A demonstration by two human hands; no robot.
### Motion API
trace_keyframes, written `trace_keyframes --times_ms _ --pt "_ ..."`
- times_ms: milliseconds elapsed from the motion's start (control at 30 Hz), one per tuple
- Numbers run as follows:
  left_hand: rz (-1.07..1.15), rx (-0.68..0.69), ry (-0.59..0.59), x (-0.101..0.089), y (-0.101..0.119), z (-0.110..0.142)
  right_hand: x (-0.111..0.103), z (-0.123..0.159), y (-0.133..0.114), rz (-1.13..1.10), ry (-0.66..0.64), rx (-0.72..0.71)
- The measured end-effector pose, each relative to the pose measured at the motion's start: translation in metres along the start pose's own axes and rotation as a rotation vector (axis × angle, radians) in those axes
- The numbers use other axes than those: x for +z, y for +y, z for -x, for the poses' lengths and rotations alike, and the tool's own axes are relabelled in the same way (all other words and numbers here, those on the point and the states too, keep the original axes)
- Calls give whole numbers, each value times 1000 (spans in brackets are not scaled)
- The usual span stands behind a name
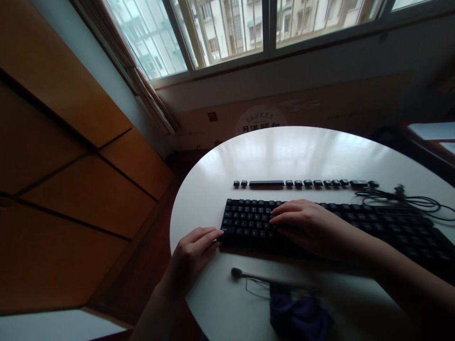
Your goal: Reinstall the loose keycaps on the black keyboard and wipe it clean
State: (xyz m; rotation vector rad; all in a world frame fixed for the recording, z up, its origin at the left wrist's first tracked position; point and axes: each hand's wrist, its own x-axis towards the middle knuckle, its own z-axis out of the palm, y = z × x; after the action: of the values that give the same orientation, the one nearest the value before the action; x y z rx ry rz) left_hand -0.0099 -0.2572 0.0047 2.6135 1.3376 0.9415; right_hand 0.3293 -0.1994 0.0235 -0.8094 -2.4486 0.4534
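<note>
A black computer keyboard (249,222) lies on the white round table, and the strip along its near edge looks dark, without visible caps. My left hand (194,251) grips its near left corner, fingers together and fingertips on the edge. Over the middle of the keys is my right hand (309,225), its index and middle fingers stretched out and slightly apart. Its thumb is partly in shadow, and I see nothing held there. Beyond the keyboard, loose keycaps stand in a row, among them a long space bar (266,183) and a wide keycap (358,183).
A coiled black cable (419,201) rests at the right. Nearer me are a brush (249,274), a thin wire tool (256,288) and a purple cloth (298,315). The table's rim (173,213) curves round at left, near wooden cabinets (81,199).
</note>
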Motion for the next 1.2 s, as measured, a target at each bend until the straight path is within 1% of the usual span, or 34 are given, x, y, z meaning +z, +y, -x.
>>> trace_keyframes --times_ms 133,233,533,733,933,1100,1200 --pt "60 -95 40 -1 -3 1 0 0 0 -21 3 2" --pt "110 -148 26 -2 -4 1 0 0 1 -25 -2 3" --pt "165 -185 -32 -3 -3 0 0 0 2 -32 8 1" --pt "118 -135 -32 -1 -5 0 -1 0 1 -37 7 -6" --pt "13 -29 30 1 -2 2 0 -1 2 -55 10 1" --pt "17 -47 25 0 -1 0 0 -1 2 -56 4 14" --pt "0 -23 12 1 -2 -1 -1 -2 0 -56 -3 15"
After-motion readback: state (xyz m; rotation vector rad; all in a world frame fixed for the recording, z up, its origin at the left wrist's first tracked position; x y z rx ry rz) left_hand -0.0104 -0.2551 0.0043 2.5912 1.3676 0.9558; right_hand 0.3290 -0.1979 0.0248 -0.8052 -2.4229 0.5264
